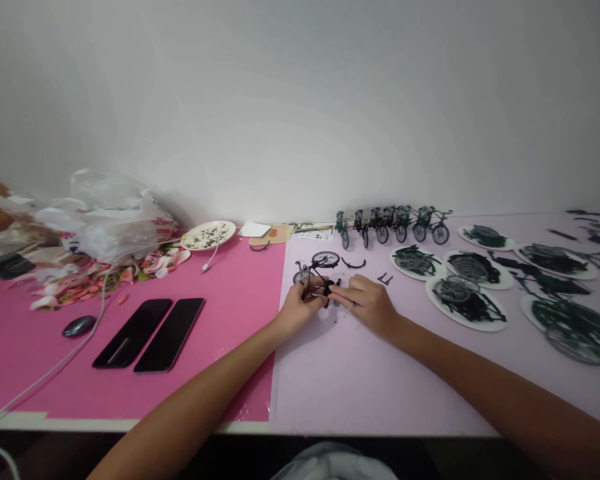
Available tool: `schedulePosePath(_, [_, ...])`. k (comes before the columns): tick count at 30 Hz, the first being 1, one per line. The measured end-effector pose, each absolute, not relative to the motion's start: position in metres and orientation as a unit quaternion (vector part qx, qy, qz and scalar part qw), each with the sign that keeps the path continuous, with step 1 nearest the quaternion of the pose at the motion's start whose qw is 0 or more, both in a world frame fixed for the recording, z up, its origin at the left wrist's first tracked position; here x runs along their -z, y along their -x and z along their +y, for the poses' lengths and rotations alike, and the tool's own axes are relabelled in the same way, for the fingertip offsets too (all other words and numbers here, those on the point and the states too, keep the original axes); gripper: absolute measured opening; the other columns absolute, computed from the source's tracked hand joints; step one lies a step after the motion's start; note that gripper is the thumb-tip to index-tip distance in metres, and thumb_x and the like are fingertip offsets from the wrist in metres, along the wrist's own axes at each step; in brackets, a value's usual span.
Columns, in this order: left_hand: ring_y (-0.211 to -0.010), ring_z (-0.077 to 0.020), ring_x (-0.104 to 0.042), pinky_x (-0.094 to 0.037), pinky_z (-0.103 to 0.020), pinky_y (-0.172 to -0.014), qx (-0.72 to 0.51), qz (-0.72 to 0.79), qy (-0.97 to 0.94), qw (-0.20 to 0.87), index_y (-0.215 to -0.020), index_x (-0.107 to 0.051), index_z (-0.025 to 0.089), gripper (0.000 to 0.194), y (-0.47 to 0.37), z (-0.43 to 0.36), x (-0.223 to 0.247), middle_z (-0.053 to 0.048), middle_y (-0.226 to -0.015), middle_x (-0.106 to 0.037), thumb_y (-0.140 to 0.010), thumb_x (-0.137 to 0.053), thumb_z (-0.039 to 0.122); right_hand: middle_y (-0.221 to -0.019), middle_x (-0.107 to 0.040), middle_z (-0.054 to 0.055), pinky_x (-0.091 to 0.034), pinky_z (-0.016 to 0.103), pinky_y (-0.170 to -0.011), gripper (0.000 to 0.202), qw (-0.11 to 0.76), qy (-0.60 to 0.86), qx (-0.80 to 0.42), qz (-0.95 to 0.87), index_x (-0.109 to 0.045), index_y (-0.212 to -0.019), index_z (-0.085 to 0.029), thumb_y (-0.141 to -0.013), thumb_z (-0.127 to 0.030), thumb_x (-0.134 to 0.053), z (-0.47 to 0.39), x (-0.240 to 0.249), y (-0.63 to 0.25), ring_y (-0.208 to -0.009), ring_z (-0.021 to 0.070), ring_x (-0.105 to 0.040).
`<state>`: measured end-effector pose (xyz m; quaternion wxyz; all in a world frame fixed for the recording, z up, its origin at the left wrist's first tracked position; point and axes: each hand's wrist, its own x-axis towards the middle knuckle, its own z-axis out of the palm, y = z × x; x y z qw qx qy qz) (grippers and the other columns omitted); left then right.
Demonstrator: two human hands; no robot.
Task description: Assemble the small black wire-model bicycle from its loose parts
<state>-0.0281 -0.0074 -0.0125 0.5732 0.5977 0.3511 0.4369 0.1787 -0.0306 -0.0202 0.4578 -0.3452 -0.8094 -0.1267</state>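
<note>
A small black model bicycle frame (311,272) is pinched in my left hand (301,301), low over the lilac part of the table. Close against it, the fingertips of my right hand (367,301) press together at the dark parts near the pedals. A thin silver piece shows by the right fingers; its kind is too small to tell. Just beyond the hands lie a spoked wheel (325,259) and a curved black strip (354,264). A small forked black part (385,279) rests right of my right hand.
Several finished model bicycles (401,225) stand along the wall. White plates (495,325) of wheels and dark parts fill the right side. On the pink left side are two phones (169,335), a computer mouse (79,326), a cable, a plate of tiny parts (209,235) and plastic bags (115,223).
</note>
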Motion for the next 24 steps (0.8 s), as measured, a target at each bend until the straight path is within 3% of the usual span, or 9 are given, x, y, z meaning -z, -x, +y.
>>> schedulePosePath(7, [-0.097,-0.0216,-0.071,-0.057,-0.033,-0.089,-0.439,0.375,-0.596,0.558,-0.120,-0.071,0.013,0.050,0.029,-0.008,0.008,-0.014,-0.113,-0.076,-0.074,-0.086,0.026,-0.072,-0.061,0.004,-0.048,0.031,-0.062,0.031,0.442,0.367,0.053,-0.817,-0.080,-0.114,-0.021,-0.109,-0.030,-0.051,-0.036,0.016,-0.175,-0.069,0.0182,-0.060])
schedulePosePath(13, [-0.092,-0.0205,-0.070,-0.056,-0.033,-0.085,-0.462,0.394,-0.599,0.522,-0.112,-0.072,0.014,0.044,0.028,-0.004,0.012,-0.012,-0.109,-0.076,-0.075,-0.085,0.032,-0.086,-0.071,0.006,-0.053,0.033,-0.072,0.029,0.423,0.388,0.022,-0.819,-0.074,-0.124,-0.020,-0.105,-0.026,-0.053,-0.035,0.018,-0.175,-0.081,0.0210,-0.065])
schedulePosePath(16, [-0.092,-0.0208,-0.069,-0.056,-0.033,-0.085,-0.478,0.421,-0.582,0.505,-0.110,-0.071,0.014,0.042,0.030,-0.001,0.011,-0.011,-0.108,-0.076,-0.074,-0.084,0.032,-0.091,-0.073,0.007,-0.053,0.033,-0.073,0.026,0.406,0.446,0.038,-0.797,-0.076,-0.117,-0.020,-0.099,-0.021,-0.057,-0.031,0.025,-0.174,-0.084,0.0217,-0.067])
schedulePosePath(21, [-0.093,-0.0214,-0.070,-0.056,-0.034,-0.086,-0.500,0.434,-0.558,0.501,-0.109,-0.072,0.015,0.041,0.033,0.002,0.010,-0.010,-0.108,-0.076,-0.074,-0.085,0.031,-0.087,-0.069,0.004,-0.049,0.030,-0.065,0.009,0.338,0.516,0.051,-0.786,-0.077,-0.097,-0.024,-0.093,-0.029,-0.071,-0.024,0.035,-0.176,-0.082,0.0208,-0.066])
schedulePosePath(24, [-0.091,-0.0209,-0.070,-0.056,-0.034,-0.086,-0.504,0.433,-0.551,0.505,-0.108,-0.072,0.015,0.040,0.033,0.003,0.011,-0.009,-0.105,-0.076,-0.074,-0.085,0.032,-0.085,-0.068,0.004,-0.045,0.030,-0.063,0.011,0.294,0.531,0.081,-0.790,-0.074,-0.087,-0.023,-0.095,-0.021,-0.067,-0.020,0.034,-0.181,-0.087,0.0218,-0.065])
